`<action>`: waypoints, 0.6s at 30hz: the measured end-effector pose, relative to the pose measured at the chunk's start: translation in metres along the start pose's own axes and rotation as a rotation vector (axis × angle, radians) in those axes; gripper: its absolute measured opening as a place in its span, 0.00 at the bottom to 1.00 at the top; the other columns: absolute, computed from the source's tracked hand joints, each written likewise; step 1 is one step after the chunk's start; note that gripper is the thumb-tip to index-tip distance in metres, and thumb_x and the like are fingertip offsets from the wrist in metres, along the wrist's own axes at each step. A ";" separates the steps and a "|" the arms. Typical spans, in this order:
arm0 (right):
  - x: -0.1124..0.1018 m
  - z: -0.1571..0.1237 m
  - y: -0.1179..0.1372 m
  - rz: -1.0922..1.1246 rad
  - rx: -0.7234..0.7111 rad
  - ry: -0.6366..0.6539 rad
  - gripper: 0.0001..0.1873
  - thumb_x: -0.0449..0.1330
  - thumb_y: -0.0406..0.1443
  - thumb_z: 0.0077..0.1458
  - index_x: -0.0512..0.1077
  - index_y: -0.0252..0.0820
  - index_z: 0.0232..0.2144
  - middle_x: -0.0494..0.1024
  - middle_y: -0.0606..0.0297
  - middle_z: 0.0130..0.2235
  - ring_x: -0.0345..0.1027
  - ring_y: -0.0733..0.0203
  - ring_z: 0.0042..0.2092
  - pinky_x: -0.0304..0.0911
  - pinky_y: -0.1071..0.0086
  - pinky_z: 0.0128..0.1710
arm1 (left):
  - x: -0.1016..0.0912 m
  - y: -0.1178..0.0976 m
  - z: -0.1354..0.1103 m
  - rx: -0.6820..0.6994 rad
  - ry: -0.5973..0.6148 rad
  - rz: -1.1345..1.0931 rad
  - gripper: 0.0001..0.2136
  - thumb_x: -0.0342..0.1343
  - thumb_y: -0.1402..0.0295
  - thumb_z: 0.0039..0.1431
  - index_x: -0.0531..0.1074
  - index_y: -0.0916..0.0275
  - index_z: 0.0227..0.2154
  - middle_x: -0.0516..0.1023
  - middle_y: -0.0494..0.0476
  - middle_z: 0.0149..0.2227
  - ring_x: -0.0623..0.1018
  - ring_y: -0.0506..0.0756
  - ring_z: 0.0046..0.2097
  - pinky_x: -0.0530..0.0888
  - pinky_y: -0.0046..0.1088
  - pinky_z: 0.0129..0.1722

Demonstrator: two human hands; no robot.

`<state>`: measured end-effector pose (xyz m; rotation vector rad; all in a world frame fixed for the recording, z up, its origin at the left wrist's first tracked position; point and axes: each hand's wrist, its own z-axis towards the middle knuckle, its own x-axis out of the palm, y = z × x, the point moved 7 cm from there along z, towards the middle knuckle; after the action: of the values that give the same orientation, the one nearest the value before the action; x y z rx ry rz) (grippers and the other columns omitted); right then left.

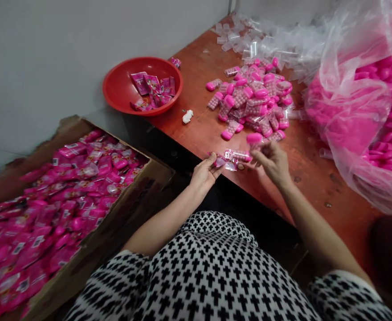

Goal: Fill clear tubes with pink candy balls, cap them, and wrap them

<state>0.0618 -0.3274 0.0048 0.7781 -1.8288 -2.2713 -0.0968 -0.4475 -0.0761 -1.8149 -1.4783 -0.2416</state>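
Note:
At the table's near edge my left hand (204,173) pinches a pink printed plastic wrapper (220,160) between thumb and fingers. A clear tube of small pink balls (238,155) lies at the wrapper's open end; whether it is inside cannot be made out. Just to the right, my right hand (272,161) is closed on a pink-capped candy tube (255,138), slightly blurred. Beyond the hands rises a heap of similar candy tubes (252,96) with bright pink caps.
A red bowl (111,91) with several pink packets stands at the table's left corner, near a crumpled white scrap (187,117). Clear empty tubes (283,42) cover the back. A plastic bag of pink caps (346,102) sits right. Below left, a cardboard box (149,174) holds filled packets.

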 end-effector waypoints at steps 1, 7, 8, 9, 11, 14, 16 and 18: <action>0.011 -0.022 -0.001 0.106 0.091 0.035 0.12 0.62 0.43 0.51 0.66 0.44 0.32 0.74 0.71 0.22 0.68 0.64 0.21 0.64 0.71 0.21 | 0.002 0.001 -0.001 -0.006 0.002 -0.011 0.07 0.64 0.71 0.49 0.72 0.66 0.28 0.77 0.52 0.26 0.78 0.50 0.29 0.77 0.30 0.35; 0.054 -0.096 -0.004 0.328 0.356 0.007 0.15 0.62 0.45 0.51 0.65 0.42 0.34 0.76 0.71 0.24 0.67 0.69 0.19 0.62 0.76 0.17 | 0.019 0.013 -0.008 -0.014 0.113 -0.019 0.07 0.63 0.70 0.50 0.71 0.66 0.28 0.77 0.53 0.25 0.78 0.50 0.28 0.76 0.26 0.34; 0.055 -0.098 -0.004 0.332 0.359 -0.016 0.15 0.62 0.45 0.51 0.66 0.42 0.34 0.76 0.71 0.24 0.67 0.69 0.19 0.62 0.77 0.17 | 0.021 0.015 -0.009 -0.010 0.133 -0.016 0.08 0.64 0.70 0.49 0.71 0.66 0.28 0.77 0.53 0.25 0.78 0.50 0.28 0.76 0.26 0.33; 0.056 -0.099 -0.005 0.336 0.359 -0.036 0.15 0.62 0.45 0.50 0.66 0.41 0.34 0.76 0.71 0.24 0.67 0.70 0.19 0.63 0.77 0.17 | 0.022 0.017 -0.011 -0.005 0.150 -0.010 0.09 0.65 0.69 0.47 0.71 0.67 0.28 0.77 0.53 0.25 0.77 0.49 0.28 0.76 0.26 0.32; 0.056 -0.098 -0.006 0.346 0.356 -0.058 0.16 0.62 0.45 0.50 0.66 0.41 0.34 0.76 0.71 0.24 0.67 0.70 0.19 0.63 0.77 0.17 | 0.025 0.021 -0.014 0.005 0.176 0.007 0.12 0.67 0.68 0.45 0.70 0.67 0.28 0.77 0.53 0.26 0.77 0.49 0.27 0.75 0.25 0.31; 0.059 -0.097 -0.006 0.395 0.348 -0.049 0.15 0.63 0.44 0.50 0.66 0.40 0.34 0.76 0.71 0.24 0.67 0.70 0.19 0.63 0.77 0.17 | 0.029 0.023 -0.019 0.029 0.223 0.031 0.14 0.68 0.67 0.42 0.70 0.68 0.28 0.76 0.52 0.25 0.76 0.48 0.25 0.73 0.23 0.28; 0.061 -0.096 -0.006 0.447 0.342 -0.037 0.15 0.63 0.44 0.50 0.66 0.41 0.33 0.77 0.71 0.24 0.67 0.69 0.18 0.63 0.77 0.16 | 0.033 0.021 -0.022 0.053 0.261 0.056 0.16 0.69 0.65 0.40 0.69 0.68 0.26 0.75 0.51 0.23 0.74 0.47 0.24 0.71 0.22 0.26; 0.063 -0.096 -0.007 0.476 0.337 -0.046 0.15 0.63 0.44 0.50 0.66 0.41 0.33 0.77 0.71 0.24 0.68 0.69 0.19 0.63 0.77 0.16 | 0.037 0.019 -0.025 0.075 0.305 0.102 0.18 0.69 0.62 0.39 0.68 0.67 0.25 0.74 0.50 0.22 0.74 0.48 0.23 0.71 0.23 0.25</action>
<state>0.0538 -0.4352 -0.0348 0.2761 -2.1652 -1.7252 -0.0606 -0.4367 -0.0462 -1.7019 -1.1645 -0.3878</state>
